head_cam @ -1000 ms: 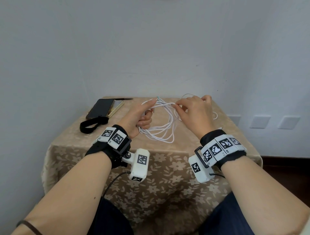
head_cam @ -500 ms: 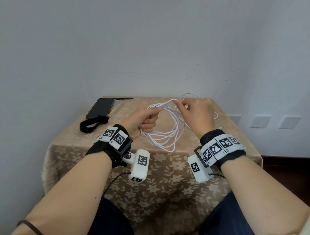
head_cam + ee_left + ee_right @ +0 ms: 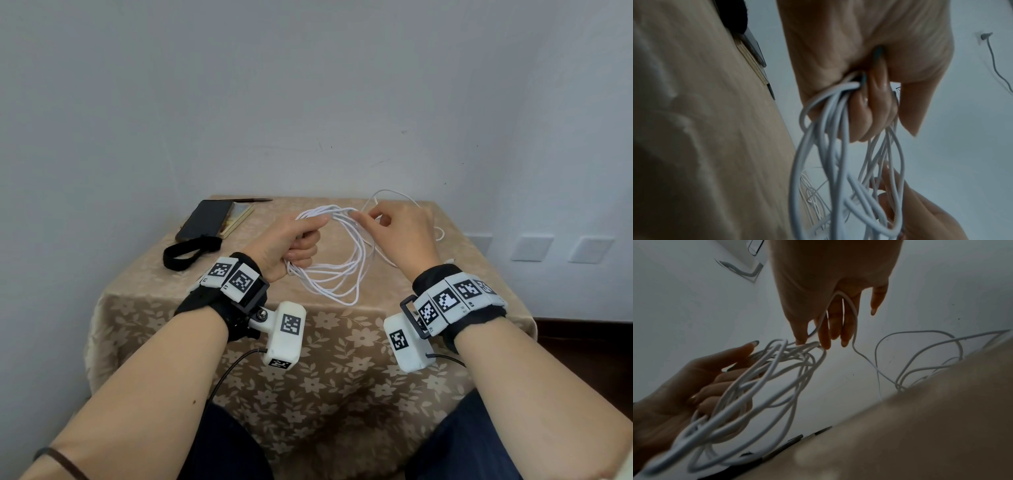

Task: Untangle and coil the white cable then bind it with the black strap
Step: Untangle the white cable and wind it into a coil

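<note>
My left hand (image 3: 291,240) is curled into a fist around a bundle of loops of the white cable (image 3: 337,274), the fingers wrapped tight round the strands with the forefinger and thumb stretched forward along the top of the bundle. The loops hang down from that fist and rest on the table (image 3: 342,342), which is covered with a beige flowered cloth.

My right hand (image 3: 400,236) is just beside the left, fingers mostly straight and pointing away from me. Its thumb and fingertips (image 3: 825,344) pinch a strand where it meets the top of the gathered loops, and the cable runs up across the palm and over the fingers. From there the loose remainder trails off to the right in slack curves on the tabletop.

The black strap (image 3: 188,251) lies flat as a closed loop at the table's left side, well apart from both hands. Just behind it sits a dark phone (image 3: 205,219) on top of a notebook (image 3: 239,214), with a pen (image 3: 246,200) at the far edge.
</note>
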